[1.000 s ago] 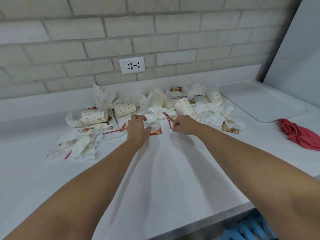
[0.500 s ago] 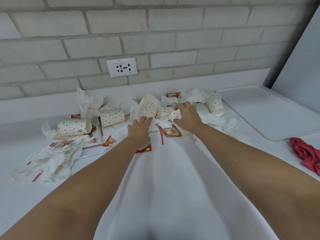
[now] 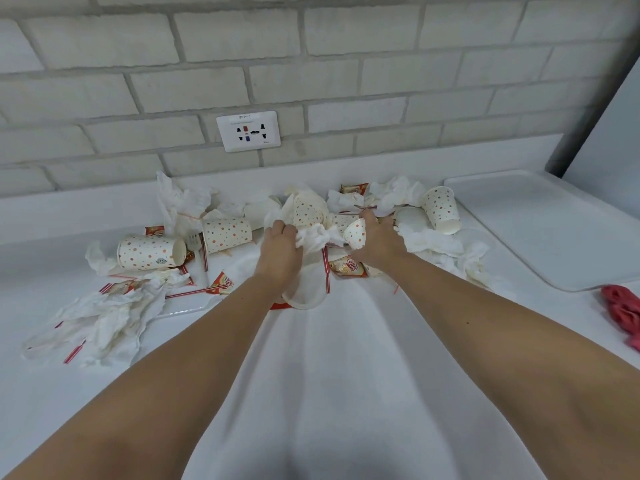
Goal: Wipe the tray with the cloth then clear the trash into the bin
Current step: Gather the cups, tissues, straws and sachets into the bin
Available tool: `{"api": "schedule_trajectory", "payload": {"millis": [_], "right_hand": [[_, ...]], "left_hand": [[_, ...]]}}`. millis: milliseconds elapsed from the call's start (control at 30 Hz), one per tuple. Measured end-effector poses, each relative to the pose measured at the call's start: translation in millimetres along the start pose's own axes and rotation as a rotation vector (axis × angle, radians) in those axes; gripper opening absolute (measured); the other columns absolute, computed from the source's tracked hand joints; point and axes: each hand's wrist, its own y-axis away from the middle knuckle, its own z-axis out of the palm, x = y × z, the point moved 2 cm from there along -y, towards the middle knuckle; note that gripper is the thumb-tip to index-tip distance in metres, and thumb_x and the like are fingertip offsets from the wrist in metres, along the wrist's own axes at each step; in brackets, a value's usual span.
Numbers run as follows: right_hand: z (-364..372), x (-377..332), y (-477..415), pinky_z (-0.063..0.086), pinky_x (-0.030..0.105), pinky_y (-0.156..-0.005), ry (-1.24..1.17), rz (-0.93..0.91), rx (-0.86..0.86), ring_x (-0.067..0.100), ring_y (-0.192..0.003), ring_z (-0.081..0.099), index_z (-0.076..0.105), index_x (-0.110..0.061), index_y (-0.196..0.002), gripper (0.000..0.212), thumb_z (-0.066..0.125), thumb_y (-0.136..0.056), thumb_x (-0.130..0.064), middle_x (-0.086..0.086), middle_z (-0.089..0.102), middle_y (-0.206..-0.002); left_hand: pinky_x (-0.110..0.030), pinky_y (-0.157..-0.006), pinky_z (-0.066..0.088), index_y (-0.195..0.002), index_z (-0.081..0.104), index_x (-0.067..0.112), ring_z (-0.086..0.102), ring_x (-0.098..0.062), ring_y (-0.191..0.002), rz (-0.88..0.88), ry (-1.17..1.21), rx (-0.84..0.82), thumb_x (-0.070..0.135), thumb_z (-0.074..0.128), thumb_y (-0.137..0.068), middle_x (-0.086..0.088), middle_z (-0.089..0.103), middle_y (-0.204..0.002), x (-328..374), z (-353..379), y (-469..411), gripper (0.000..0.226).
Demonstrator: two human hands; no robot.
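Observation:
Trash lies strewn along the back of the white counter: dotted paper cups [image 3: 150, 252], crumpled napkins [image 3: 104, 320], red-striped straws and creamer sachets [image 3: 348, 266]. My left hand [image 3: 278, 251] grips a crumpled white napkin [image 3: 317, 237] in the middle of the pile. Beside it, my right hand [image 3: 375, 244] holds a crushed dotted cup [image 3: 356, 233]. The white tray [image 3: 540, 230] sits at the right, away from both hands. A red cloth [image 3: 621, 310] lies bunched at the right edge, touched by neither hand.
A brick wall with a power socket [image 3: 248, 130] runs behind the counter. More dotted cups [image 3: 441, 209] and napkins [image 3: 446, 247] lie between my right hand and the tray. A plastic fork [image 3: 194, 242] sits among the left cups.
Both hands moved forward from the counter's front area into the trash pile. The left took hold of a napkin and the right closed on a crushed cup.

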Motion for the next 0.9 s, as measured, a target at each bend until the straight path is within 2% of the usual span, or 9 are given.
{"api": "schedule_trajectory", "payload": {"millis": [100, 167, 233, 333, 433, 533, 667, 767, 900], "right_hand": [[-10, -3, 6, 0.045, 0.038, -0.089, 0.003, 0.01, 0.021, 0.035, -0.112, 0.052, 0.026, -0.023, -0.139, 0.078, 0.071, -0.076, -0.032, 0.017, 0.038, -0.129], [-19, -5, 13, 0.045, 0.037, -0.087, -0.017, 0.004, 0.029, 0.035, -0.111, 0.052, 0.027, -0.022, -0.139, 0.077, 0.071, -0.076, -0.032, 0.016, 0.038, -0.129], [-27, -7, 23, 0.046, 0.036, -0.084, -0.048, -0.012, 0.042, 0.035, -0.11, 0.052, 0.027, -0.021, -0.139, 0.078, 0.071, -0.076, -0.032, 0.015, 0.036, -0.13], [-38, -11, 43, 0.042, 0.032, -0.078, -0.088, -0.028, 0.052, 0.035, -0.112, 0.051, 0.024, -0.022, -0.142, 0.082, 0.072, -0.076, -0.032, 0.016, 0.034, -0.131], [-45, -13, 66, 0.043, 0.032, -0.076, -0.12, -0.009, 0.044, 0.034, -0.112, 0.051, 0.021, -0.022, -0.144, 0.085, 0.071, -0.075, -0.032, 0.018, 0.036, -0.132], [-52, -12, 92, 0.044, 0.033, -0.073, -0.168, 0.003, 0.027, 0.034, -0.108, 0.054, 0.023, -0.019, -0.141, 0.083, 0.072, -0.075, -0.03, 0.019, 0.045, -0.128], [-55, -9, 130, 0.048, 0.036, -0.074, -0.23, 0.007, 0.005, 0.03, -0.099, 0.057, 0.023, -0.013, -0.14, 0.085, 0.075, -0.074, -0.025, 0.014, 0.056, -0.114], [-57, -5, 154, 0.044, 0.03, -0.061, -0.243, 0.036, 0.013, 0.027, -0.093, 0.055, 0.022, -0.013, -0.139, 0.083, 0.074, -0.075, -0.027, 0.008, 0.05, -0.1], [-69, 8, 178, 0.04, 0.025, -0.06, -0.353, 0.072, 0.036, 0.021, -0.09, 0.05, 0.02, -0.012, -0.141, 0.083, 0.072, -0.077, -0.028, 0.004, 0.049, -0.1]], "left_hand": [[-0.03, -0.089, 0.037, -0.108, 0.05, -0.005, 0.043, -0.03, -0.104, -0.008, 0.129, 0.105, 0.001, 0.044, -0.091, -0.018, 0.044, -0.114, 4, -18, 3, 0.02], [-0.019, -0.067, 0.031, -0.098, 0.048, 0.001, 0.042, -0.022, -0.082, -0.032, 0.259, 0.142, 0.0, 0.042, -0.091, -0.011, 0.045, -0.093, 7, -30, 8, 0.009], [-0.02, -0.051, 0.029, -0.089, 0.04, 0.007, 0.035, -0.013, -0.061, -0.053, 0.346, 0.165, 0.001, 0.04, -0.092, -0.001, 0.039, -0.071, 10, -41, 13, 0.007], [-0.017, -0.043, 0.029, -0.09, 0.038, 0.007, 0.034, -0.011, -0.056, -0.054, 0.405, 0.153, 0.003, 0.038, -0.093, 0.003, 0.036, -0.064, 16, -51, 23, 0.005], [-0.02, -0.045, 0.028, -0.106, 0.045, 0.0, 0.039, -0.016, -0.06, -0.088, 0.448, 0.134, 0.003, 0.035, -0.094, 0.002, 0.038, -0.064, 24, -58, 37, 0.016], [-0.011, -0.041, 0.035, -0.121, 0.045, -0.001, 0.04, -0.011, -0.056, -0.074, 0.505, 0.088, 0.002, 0.031, -0.095, -0.001, 0.043, -0.066, 35, -64, 55, 0.029], [-0.015, -0.045, 0.032, -0.12, 0.049, -0.009, 0.042, -0.014, -0.063, -0.075, 0.622, 0.084, 0.002, 0.03, -0.094, -0.016, 0.053, -0.084, 53, -65, 79, 0.034], [-0.011, -0.046, 0.031, -0.113, 0.05, -0.004, 0.039, -0.012, -0.061, -0.121, 0.691, 0.046, 0.004, 0.03, -0.095, -0.003, 0.045, -0.072, 72, -62, 97, 0.028], [-0.028, -0.076, 0.039, -0.127, 0.045, 0.005, 0.051, -0.029, -0.103, -0.243, 0.778, -0.141, 0.012, 0.029, -0.097, -0.016, 0.053, -0.122, 105, -52, 114, 0.034]]}}
